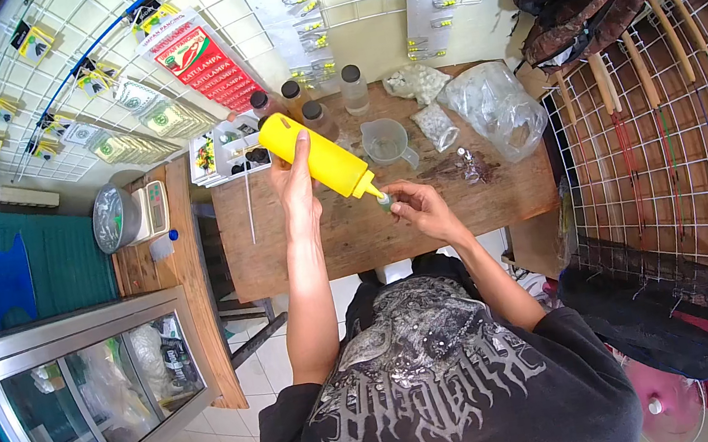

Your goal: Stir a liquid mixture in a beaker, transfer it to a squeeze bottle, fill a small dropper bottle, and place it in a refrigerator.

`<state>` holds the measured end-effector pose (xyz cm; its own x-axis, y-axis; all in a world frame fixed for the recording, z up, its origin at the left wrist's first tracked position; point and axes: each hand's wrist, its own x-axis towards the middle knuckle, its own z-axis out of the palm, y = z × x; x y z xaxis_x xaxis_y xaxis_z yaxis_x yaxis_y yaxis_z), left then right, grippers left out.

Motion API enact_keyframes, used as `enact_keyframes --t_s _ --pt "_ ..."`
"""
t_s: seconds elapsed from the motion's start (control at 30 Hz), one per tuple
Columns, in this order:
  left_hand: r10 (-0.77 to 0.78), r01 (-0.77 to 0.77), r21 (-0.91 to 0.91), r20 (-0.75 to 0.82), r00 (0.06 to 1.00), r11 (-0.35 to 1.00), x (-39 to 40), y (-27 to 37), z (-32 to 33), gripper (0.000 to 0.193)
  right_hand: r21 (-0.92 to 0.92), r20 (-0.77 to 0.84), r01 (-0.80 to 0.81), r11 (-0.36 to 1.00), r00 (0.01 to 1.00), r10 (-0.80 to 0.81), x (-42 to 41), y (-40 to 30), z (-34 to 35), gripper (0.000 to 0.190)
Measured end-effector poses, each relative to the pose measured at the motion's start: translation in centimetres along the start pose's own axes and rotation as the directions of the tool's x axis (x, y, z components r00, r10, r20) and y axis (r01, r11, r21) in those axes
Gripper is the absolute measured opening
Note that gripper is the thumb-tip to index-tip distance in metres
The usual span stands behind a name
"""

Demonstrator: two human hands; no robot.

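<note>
My left hand (297,178) grips a yellow plastic squeeze bottle (320,156), tilted so its nozzle points down to the right. The nozzle tip meets the mouth of a small greenish vial (385,202). That vial is pinched between the fingertips of my right hand (422,208), over the wooden table (343,243). Just beyond the nozzle stands a clear plastic measuring jug (385,141) with a handle. Whether liquid is flowing into the vial cannot be seen.
Dark-capped bottles (354,92) stand along the table's back. A divided white tray (218,162) is at the left. Bags of white pieces (435,128) and a large clear plastic bag (498,107) lie right, near some small clear items (471,166). A thin white stick (249,202) lies left.
</note>
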<state>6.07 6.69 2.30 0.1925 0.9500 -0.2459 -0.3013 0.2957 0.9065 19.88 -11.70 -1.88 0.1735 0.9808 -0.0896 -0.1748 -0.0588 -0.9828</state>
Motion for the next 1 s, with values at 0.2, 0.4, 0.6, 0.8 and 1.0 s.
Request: enact_keyframes --t_s 0.2,0.4,0.6,0.8,1.0 --pt "-0.499 0.524 -0.346 0.165 0.85 0.778 2.1 -7.0 -2.2 0.048 0.042 -0.018 0.004 0.999 1.0 -0.003 0.1 -1.2 -0.4 0.034" --pt "-0.714 0.674 -0.605 0.234 0.66 0.424 4.8 -15.2 -5.9 0.046 0.035 -0.083 0.003 0.999 0.997 0.0 -0.4 -0.3 -2.0 0.033" --pt "-0.817 0.609 -0.793 0.352 0.458 0.0 5.8 -17.7 -8.0 0.056 0.044 -0.174 0.042 0.998 0.984 -0.034 -1.7 0.0 -3.4 0.033" --pt "-0.832 0.593 -0.796 0.407 0.378 -0.12 6.4 -16.6 -8.1 0.064 0.006 -0.165 0.061 0.998 0.985 -0.059 -2.2 0.4 -3.8 0.035" --pt "-0.933 0.627 -0.759 0.078 0.35 0.172 1.9 -15.3 -6.1 0.07 0.042 -0.156 0.106 0.994 0.983 -0.098 -2.2 0.7 -3.8 0.034"
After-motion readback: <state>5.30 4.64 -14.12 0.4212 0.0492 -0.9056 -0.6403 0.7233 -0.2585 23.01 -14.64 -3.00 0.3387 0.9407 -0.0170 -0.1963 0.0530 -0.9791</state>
